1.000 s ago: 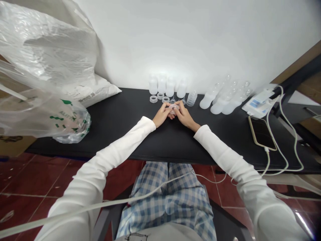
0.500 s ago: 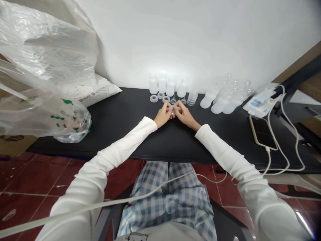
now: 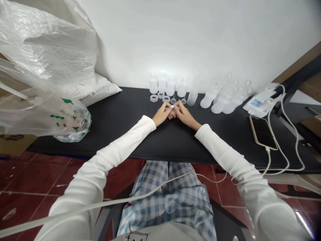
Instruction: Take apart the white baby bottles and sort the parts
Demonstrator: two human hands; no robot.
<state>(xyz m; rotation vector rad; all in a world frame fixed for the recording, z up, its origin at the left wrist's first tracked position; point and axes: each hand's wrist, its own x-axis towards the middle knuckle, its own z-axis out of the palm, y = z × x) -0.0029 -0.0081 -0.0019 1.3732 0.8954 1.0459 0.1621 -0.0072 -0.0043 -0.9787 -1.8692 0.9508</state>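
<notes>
My left hand (image 3: 162, 114) and my right hand (image 3: 184, 115) meet at the middle of the black table, with their fingertips pinching a small clear plastic or silicone piece (image 3: 173, 109). The fingers hide most of it. Just beyond my hands stand several white plastic rings (image 3: 161, 95), two small clear funnel-shaped pieces (image 3: 173, 100), and a stack of clear cups (image 3: 192, 98). Behind them is a row of several upright translucent bottles (image 3: 162, 83). Further right, several translucent bottles (image 3: 220, 98) lie on their sides.
The black table (image 3: 120, 117) ends at a front edge near my lap, with a white wall behind. On the left lie a crumpled plastic bag (image 3: 67, 125) and a white sack (image 3: 100, 88). On the right are a phone (image 3: 262, 133), white cables, and a white packet (image 3: 259, 101).
My fingers have turned the small clear piece and lowered it slightly, so less of it shows. My forearms have barely moved, and the items on the table stay in place.
</notes>
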